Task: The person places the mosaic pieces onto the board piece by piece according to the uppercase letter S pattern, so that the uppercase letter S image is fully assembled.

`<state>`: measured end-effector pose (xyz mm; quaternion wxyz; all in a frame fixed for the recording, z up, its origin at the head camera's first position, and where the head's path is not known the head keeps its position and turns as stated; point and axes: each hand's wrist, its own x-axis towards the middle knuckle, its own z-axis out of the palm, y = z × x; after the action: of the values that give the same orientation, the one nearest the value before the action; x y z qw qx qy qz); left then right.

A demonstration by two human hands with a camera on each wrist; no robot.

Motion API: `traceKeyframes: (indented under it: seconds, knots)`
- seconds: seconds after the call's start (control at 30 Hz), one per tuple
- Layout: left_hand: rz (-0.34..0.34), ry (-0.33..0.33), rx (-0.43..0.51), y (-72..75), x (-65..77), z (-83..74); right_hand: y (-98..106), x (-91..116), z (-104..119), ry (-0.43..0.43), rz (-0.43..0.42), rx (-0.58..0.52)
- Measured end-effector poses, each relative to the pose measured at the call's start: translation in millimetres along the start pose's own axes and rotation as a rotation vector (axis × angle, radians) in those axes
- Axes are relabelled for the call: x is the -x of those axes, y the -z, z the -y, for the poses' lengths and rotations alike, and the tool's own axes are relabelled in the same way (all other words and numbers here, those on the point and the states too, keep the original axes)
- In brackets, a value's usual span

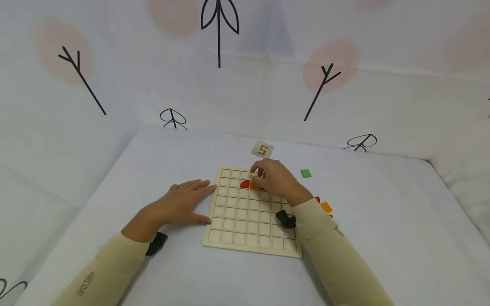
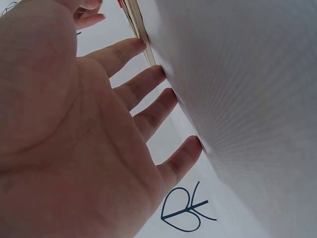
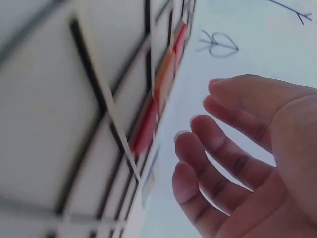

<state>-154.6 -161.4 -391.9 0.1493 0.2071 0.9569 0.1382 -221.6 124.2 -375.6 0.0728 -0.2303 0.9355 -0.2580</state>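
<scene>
Left grip (image 1: 180,204), splayed, touches a gridded wooden board (image 1: 231,213); right grip (image 1: 280,180), released, hovers above.

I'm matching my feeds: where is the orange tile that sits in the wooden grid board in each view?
Head: just below centre, right of a red tile, partly covered by the right hand; this is the orange tile.
Left wrist: not in the picture.
Right wrist: upper middle, between two red tiles.
Shared landmark: the wooden grid board, a narrow edge at the top in left wrist, filling the left side in right wrist.
</scene>
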Motion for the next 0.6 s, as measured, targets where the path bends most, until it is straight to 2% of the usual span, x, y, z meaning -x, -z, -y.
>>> traceKeyframes:
  seconds: [0.2,0.4,0.6]
  knots:
    - [-0.003,-0.008,-0.005,-7.0,-1.7,-1.5,16,16,-24,-0.047,-0.055,0.058]
    - [-0.005,-0.01,-0.014,-6.0,-2.7,-3.4,32,33,-55,-0.135,-0.1,0.171]
    - [-0.013,-0.005,-0.031,-3.1,-0.9,1.0,45,45,-71,-0.197,-0.105,0.197]
